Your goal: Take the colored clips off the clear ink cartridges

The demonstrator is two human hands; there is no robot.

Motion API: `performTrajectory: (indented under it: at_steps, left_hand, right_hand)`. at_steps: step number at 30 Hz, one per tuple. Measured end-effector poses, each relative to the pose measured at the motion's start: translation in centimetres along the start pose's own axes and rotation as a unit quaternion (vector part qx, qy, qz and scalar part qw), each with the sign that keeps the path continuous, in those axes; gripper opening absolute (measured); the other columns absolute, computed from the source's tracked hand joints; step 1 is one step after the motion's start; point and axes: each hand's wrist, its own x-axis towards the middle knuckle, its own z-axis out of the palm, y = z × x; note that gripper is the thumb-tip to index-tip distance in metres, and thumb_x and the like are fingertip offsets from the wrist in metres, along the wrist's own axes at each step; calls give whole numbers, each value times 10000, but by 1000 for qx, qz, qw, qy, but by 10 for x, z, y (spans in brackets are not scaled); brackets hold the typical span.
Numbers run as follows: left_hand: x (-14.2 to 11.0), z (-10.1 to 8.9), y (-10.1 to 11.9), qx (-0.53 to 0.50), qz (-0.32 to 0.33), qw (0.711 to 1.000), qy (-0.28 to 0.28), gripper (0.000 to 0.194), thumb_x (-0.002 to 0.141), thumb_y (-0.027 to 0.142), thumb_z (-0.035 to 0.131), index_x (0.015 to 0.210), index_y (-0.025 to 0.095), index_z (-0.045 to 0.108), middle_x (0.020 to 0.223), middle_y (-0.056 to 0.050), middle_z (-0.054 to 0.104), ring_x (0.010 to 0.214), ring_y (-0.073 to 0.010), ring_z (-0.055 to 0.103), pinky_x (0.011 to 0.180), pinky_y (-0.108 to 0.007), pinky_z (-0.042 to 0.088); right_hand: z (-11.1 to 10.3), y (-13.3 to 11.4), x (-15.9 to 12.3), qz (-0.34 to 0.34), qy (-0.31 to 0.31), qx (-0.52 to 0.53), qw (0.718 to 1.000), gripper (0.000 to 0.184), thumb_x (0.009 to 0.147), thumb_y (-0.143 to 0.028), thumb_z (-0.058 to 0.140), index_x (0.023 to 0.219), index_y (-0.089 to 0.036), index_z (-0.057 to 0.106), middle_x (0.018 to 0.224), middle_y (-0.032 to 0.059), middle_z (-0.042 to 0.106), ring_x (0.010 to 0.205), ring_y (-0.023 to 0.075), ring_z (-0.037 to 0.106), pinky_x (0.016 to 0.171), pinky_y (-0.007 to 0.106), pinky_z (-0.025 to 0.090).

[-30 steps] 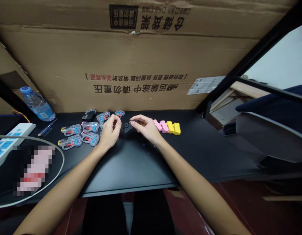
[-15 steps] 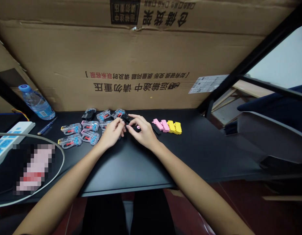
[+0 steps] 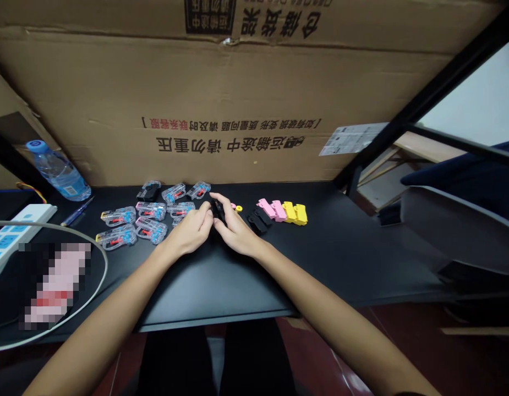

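My left hand (image 3: 191, 231) and my right hand (image 3: 233, 228) meet at the middle of the black desk, their fingers pinching a small black plastic part (image 3: 218, 212) from both sides. Just beyond my right fingers lies a tiny yellow-and-pink piece (image 3: 239, 208). Black plastic pieces (image 3: 257, 221) sit to its right, beside pink pieces (image 3: 268, 209) and yellow pieces (image 3: 294, 214). To the left of my left hand lie several transparent plastic clips (image 3: 151, 210) with red and blue insides. A black-bodied clip (image 3: 149, 191) sits at the back of that group.
A cardboard sheet (image 3: 221, 99) stands along the desk's far side. At the left are a water bottle (image 3: 58, 175), a small screwdriver (image 3: 77, 212), a power strip (image 3: 15, 234), a grey cable loop (image 3: 103, 264) and a pixelated object (image 3: 56, 283). A chair (image 3: 456, 220) stands at the right.
My hands have closed in on each other around the black part. The black pieces near my right hand are now uncovered, and the small piece shows beyond my fingers.
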Motion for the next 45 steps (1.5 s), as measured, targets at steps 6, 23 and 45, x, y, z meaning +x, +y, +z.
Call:
performTrajectory:
  at_steps: [6, 23, 45]
  left_hand:
    - [3, 4, 0, 31, -8, 999, 17, 121, 1052, 248, 373, 973, 242, 465, 677, 1, 558, 620, -217, 568, 659, -337, 372]
    - [5, 3, -2, 57, -12, 998, 27, 173, 1052, 264, 409, 1045, 210, 573, 715, -38, 610, 637, -243, 588, 688, -349, 407]
    - [2, 1, -7, 47, -27, 998, 6, 203, 1048, 322, 461, 1131, 193, 593, 715, -35, 616, 652, -244, 607, 683, -342, 411]
  right_hand:
    - [7, -1, 1, -4, 8, -32, 999, 586, 1087, -283, 367, 1660, -196, 284, 1670, 210, 431, 1593, 299, 414, 1341, 588, 313]
    - [8, 2, 3, -8, 23, -16, 1000, 583, 1099, -298, 380, 1669, -217, 294, 1694, 183, 421, 1613, 272, 390, 1351, 552, 307]
    - [8, -7, 2, 16, 38, 4, 999, 591, 1080, -254, 401, 1670, -243, 374, 1613, 118, 563, 1531, 298, 509, 1302, 562, 423]
